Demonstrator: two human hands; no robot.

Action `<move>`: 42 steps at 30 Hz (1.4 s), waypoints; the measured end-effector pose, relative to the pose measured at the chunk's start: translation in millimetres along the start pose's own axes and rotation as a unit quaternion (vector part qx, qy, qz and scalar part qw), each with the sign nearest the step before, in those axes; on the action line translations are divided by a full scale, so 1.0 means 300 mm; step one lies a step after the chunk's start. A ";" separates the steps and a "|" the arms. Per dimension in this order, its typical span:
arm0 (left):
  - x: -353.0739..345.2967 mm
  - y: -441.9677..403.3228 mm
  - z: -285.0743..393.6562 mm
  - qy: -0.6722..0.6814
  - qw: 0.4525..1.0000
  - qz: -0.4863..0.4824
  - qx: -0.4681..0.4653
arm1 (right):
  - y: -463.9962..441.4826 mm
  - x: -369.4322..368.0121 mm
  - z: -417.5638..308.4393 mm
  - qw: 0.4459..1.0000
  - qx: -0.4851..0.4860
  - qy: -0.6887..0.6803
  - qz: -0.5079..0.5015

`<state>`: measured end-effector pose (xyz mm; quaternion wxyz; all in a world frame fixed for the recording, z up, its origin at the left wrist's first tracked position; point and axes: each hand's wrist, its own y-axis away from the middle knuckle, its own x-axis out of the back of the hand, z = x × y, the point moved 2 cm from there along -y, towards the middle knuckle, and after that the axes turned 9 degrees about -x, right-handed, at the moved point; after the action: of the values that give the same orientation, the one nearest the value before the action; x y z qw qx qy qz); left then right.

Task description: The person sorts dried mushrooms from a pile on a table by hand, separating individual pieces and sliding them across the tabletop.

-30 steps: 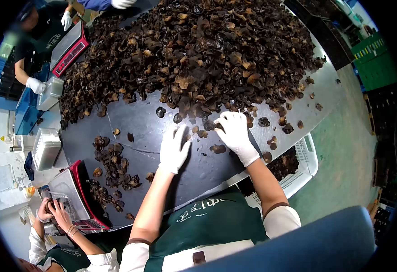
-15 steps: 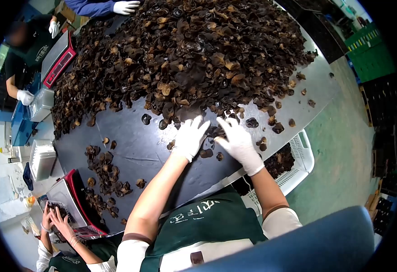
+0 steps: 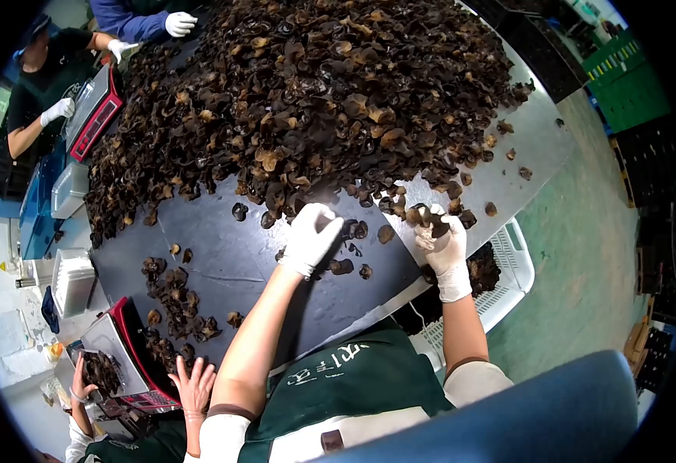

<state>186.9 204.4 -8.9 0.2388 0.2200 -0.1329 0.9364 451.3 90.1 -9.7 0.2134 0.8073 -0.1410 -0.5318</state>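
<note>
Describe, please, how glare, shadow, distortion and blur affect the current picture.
Head view: wide-angle distortion, with black curved borders; white glare on the metal tabletop; softer sheen on the dark mat, with a shadow beside the left forearm; the blue shape at lower right looks soft; pieces in the dark heap are fairly distinct.

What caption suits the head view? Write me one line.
Beside a heap of dark, curled pieces, the gloved right hand holds several pieces; the left hand curls over the table.
</note>
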 end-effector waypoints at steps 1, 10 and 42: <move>-0.017 -0.006 0.024 -0.039 0.995 0.000 -0.087 | 0.006 -0.017 -0.001 0.998 -0.019 -0.057 0.005; -0.029 0.034 0.027 -0.124 0.989 -0.002 -0.080 | -0.004 -0.193 0.055 0.686 0.132 0.712 0.069; 0.154 0.430 -0.006 -0.332 0.940 0.008 0.073 | -0.150 -0.338 0.519 0.372 0.297 0.878 -0.048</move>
<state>84.4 113.2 -6.9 0.1572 0.5340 -0.1380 0.8192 268.3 144.9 -4.5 -0.0622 0.8375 0.0158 0.5426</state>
